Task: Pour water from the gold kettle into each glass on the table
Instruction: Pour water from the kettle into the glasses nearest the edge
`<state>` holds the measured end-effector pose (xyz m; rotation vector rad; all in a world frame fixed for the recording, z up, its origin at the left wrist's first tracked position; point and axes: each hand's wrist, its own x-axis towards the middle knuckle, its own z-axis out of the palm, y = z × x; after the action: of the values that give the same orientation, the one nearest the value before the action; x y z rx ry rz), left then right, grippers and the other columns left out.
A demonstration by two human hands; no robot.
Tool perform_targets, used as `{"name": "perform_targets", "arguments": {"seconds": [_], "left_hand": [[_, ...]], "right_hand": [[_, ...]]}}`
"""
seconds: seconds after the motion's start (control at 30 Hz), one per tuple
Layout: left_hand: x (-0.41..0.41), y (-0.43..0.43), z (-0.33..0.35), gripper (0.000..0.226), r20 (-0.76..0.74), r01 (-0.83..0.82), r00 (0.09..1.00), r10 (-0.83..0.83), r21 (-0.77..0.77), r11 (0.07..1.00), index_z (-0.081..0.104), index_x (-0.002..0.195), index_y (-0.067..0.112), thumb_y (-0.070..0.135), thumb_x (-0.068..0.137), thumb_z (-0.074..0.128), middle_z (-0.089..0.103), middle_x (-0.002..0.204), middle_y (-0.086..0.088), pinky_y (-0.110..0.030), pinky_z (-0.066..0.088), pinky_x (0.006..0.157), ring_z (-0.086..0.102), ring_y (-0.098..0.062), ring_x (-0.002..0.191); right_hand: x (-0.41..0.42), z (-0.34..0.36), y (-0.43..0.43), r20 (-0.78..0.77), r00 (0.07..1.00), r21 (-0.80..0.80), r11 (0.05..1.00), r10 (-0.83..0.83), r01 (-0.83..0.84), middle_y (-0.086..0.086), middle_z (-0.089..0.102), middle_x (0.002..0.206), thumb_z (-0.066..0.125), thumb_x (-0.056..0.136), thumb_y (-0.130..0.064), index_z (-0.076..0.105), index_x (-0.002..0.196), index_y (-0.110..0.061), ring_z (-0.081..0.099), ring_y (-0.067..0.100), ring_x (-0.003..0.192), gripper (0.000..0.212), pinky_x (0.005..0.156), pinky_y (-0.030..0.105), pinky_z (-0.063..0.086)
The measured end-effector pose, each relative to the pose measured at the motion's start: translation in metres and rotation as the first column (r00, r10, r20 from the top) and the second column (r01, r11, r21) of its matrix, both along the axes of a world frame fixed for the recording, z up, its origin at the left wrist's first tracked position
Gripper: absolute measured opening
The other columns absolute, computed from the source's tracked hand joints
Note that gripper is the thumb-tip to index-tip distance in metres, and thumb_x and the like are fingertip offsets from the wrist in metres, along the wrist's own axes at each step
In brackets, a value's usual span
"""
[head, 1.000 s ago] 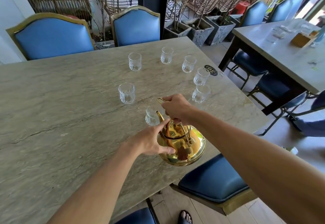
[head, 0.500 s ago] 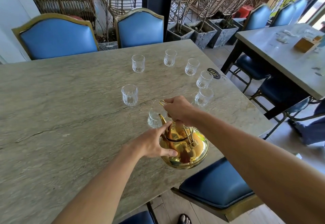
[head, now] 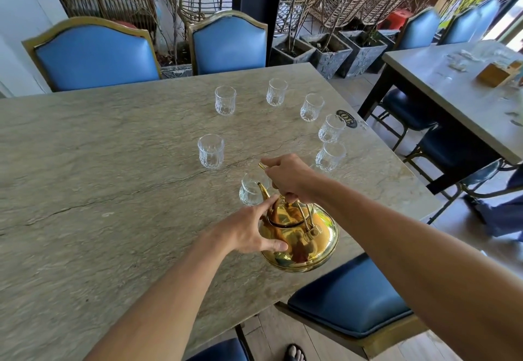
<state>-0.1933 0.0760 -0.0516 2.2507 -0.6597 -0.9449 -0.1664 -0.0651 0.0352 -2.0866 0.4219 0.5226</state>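
A shiny gold kettle (head: 305, 239) hangs near the table's front edge, tilted with its spout over the nearest glass (head: 250, 190). My right hand (head: 288, 175) grips the kettle's handle from above. My left hand (head: 249, 230) rests on the kettle's left side, index finger on the lid, thumb on the body. Several clear cut glasses stand in a ring on the stone table (head: 99, 176): one at the left (head: 210, 151), others at the back (head: 225, 100) and along the right (head: 330, 156). Whether water is flowing cannot be seen.
Blue chairs stand at the far side (head: 96, 55) and below the near edge (head: 351, 301). A round black tag (head: 346, 115) lies near the table's right edge. A second table (head: 458, 91) stands to the right, past a gap of floor.
The view has shifted slightly. Both hands keep their hold on the kettle, which stays tilted toward the nearest glass.
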Motion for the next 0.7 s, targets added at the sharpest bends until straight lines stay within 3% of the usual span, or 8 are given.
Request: {"name": "perform_targets", "arguments": {"seconds": [0.37, 0.7], "left_hand": [[-0.0012, 0.0004, -0.0030, 0.123, 0.005, -0.014, 1.000, 0.014, -0.037, 0.999, 0.004, 0.165, 0.033, 0.059, 0.076, 0.084, 0.040, 0.163, 0.000, -0.042, 0.031, 0.119, 0.039, -0.024, 0.148], [-0.0039, -0.0008, -0.0048, 0.125, -0.002, -0.016, 1.000, 0.016, -0.028, 0.999, -0.001, 0.164, 0.037, 0.062, 0.075, 0.083, 0.035, 0.165, -0.003, -0.046, 0.031, 0.121, 0.038, -0.027, 0.149]], "right_hand": [[0.0000, -0.0003, 0.0016, -0.010, 1.000, -0.018, 1.000, 0.011, -0.011, 0.000, 0.038, 0.055, 0.040, 0.098, -0.005, 0.053, 0.142, -0.024, 0.029, 0.012, 0.041, 0.050, 0.036, 0.020, 0.028], [-0.0004, 0.0015, 0.0015, -0.021, 1.000, -0.030, 1.000, 0.009, -0.009, -0.003, 0.034, 0.051, 0.039, 0.099, -0.005, 0.053, 0.141, -0.024, 0.027, 0.010, 0.038, 0.049, 0.036, 0.018, 0.028]]}}
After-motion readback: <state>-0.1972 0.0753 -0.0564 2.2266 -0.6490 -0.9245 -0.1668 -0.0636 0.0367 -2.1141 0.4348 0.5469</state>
